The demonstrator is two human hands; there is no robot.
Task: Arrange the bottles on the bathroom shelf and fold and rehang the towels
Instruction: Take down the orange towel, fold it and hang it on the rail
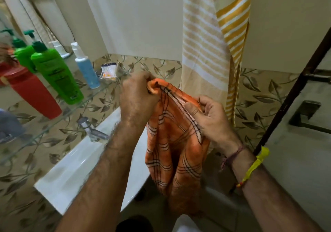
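At centre frame, left hand (138, 95) and right hand (211, 117) each pinch the orange checked towel's (172, 151) top hem; bottles (53, 74) stand at nine o'clock.

Orange checked towel (176, 147) is thin woven cloth, kinda matt, same as the striped beige towel (202, 52) hanging behind. Shelf (53, 124) is clear glass, bottles are glossy plastic (green one (55, 74), red one (34, 93)), and the sink (75, 174) looks like shiny white ceramic with a chrome tap (93, 129)
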